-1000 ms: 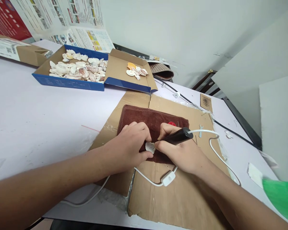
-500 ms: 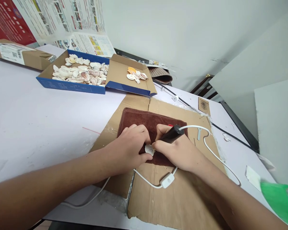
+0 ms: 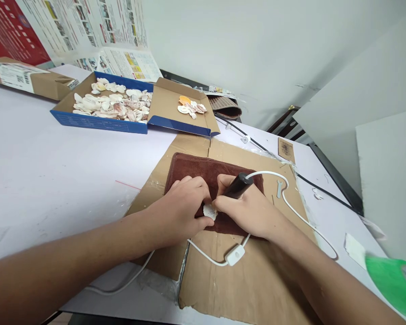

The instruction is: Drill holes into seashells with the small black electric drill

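A small white seashell with several dark dots lies over the brown cloth. My left hand grips it between thumb and fingers. In my right hand is a black pen-shaped electric tool with a white cord leaving its back end. Its tip is hidden by my fingers, close to the shell's right edge, so I cannot tell whether it touches. On the cord, an inline switch rests on the cardboard in front of the cloth.
A blue box full of seashells stands at the back left, its open lid flap carrying several more shells. A small wrench lies right of the cloth. Green tape sits at the right, and a black cable crosses behind.
My right hand and the black tool have shifted slightly left, with the cord's loop following. My left hand keeps its hold on the shell. The whole view has drifted a little.
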A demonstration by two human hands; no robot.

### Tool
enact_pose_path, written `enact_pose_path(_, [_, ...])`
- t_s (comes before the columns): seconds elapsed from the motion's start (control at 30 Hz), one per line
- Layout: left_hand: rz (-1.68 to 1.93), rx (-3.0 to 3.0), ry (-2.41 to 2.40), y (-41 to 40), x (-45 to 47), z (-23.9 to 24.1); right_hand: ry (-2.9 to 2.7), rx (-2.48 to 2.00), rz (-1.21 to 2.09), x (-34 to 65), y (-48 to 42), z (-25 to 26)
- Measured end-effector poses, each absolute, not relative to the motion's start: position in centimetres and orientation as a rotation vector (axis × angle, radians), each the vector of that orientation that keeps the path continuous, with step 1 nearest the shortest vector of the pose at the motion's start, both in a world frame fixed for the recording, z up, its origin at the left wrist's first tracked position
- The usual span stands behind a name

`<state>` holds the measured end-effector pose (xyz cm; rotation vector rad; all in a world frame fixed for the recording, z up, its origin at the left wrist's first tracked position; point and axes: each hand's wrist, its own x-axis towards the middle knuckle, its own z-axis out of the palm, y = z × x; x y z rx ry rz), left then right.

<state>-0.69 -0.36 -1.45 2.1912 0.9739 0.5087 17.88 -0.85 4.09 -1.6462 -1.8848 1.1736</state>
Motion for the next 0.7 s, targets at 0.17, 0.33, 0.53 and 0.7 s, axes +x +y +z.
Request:
enact_pose_path(0.17, [0.491,2.195,0.982,-0.4,-0.6,-1.4,-1.895,-1.656,1.176,17.8,-0.7,4.2])
enact_pose_path(0.33, [0.489,2.176,0.977,-0.4,-0.6,-1.3,-1.901,-1.657,1.159,17.9,-0.9,4.3])
enact_pose_path(0.53, [0.509,2.181,0.968,-0.4,-0.8,-1.5,-1.891,-1.688,1.094,18.3,-1.7,3.9])
enact_pose_path(0.7, [0.543,2.177,0.96,-0.4,-0.7,-1.7,-1.873,-1.682,1.0,18.7,-2.3,3.5])
